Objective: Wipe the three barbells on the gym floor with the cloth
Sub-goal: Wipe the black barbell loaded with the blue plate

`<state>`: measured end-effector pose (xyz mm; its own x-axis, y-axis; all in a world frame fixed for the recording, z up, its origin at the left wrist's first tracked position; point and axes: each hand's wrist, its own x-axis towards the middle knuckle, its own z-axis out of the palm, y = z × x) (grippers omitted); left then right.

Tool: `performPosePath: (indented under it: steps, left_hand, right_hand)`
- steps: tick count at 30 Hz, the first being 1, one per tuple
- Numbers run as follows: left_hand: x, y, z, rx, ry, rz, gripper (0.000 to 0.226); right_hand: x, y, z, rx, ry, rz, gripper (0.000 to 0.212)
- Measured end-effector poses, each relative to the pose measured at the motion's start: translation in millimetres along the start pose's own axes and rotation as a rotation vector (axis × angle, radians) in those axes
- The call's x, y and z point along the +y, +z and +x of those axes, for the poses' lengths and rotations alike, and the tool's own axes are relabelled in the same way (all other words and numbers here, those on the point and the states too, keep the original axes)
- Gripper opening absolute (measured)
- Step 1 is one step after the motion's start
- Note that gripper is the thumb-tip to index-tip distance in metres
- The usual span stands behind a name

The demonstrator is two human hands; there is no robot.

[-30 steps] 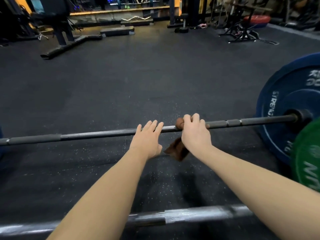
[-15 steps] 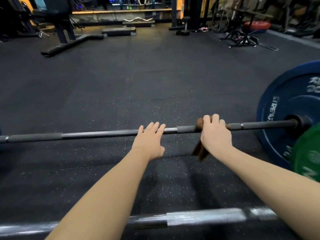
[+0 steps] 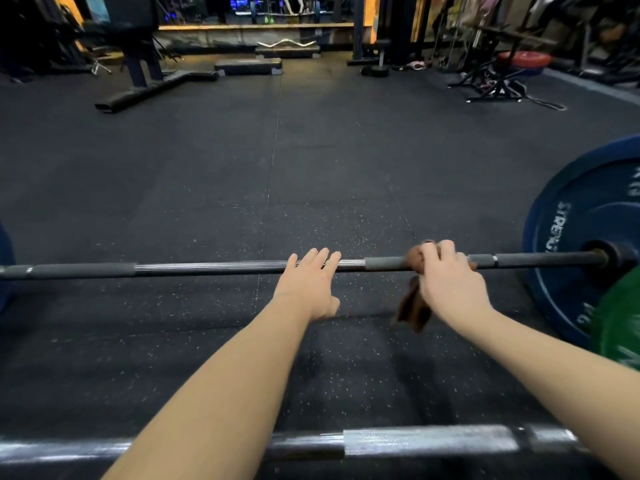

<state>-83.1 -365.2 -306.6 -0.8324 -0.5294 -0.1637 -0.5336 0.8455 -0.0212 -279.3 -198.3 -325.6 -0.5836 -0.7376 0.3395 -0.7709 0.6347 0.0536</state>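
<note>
A dark barbell (image 3: 207, 267) lies across the black gym floor, with a blue plate (image 3: 568, 271) on its right end. My right hand (image 3: 450, 282) grips a brown cloth (image 3: 414, 303) wrapped round the bar right of centre; the cloth's tail hangs below the bar. My left hand (image 3: 310, 282) rests on the bar's ridged middle with straight fingers. A second, silver barbell (image 3: 415, 441) runs along the bottom of the view under my forearms, with a green plate (image 3: 620, 327) at its right end.
Black rubber floor (image 3: 277, 168) stretches ahead. A bench base (image 3: 152, 88) stands far left, a step platform (image 3: 247, 66) at the back centre, racks and a red plate (image 3: 523, 60) at the far right. A blue plate edge (image 3: 5, 265) shows at the left.
My right hand has slid the cloth rightward along the bar toward the blue plate. My left hand has stayed on the bar's middle.
</note>
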Motion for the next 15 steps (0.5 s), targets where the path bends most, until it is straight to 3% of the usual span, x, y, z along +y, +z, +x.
performPosePath:
  steps: [6, 15]
  left_hand:
    - [-1.7, 3.4, -2.4, 0.01, 0.007, 0.015, 0.087]
    - [-0.9, 3.2, 1.5, 0.017, -0.004, -0.01, 0.089]
  right_hand:
    - [-7.5, 8.2, -3.4, 0.054, 0.112, 0.046, 0.033]
    - [-104.8, 4.9, -8.9, 0.169, -0.161, 0.148, 0.04]
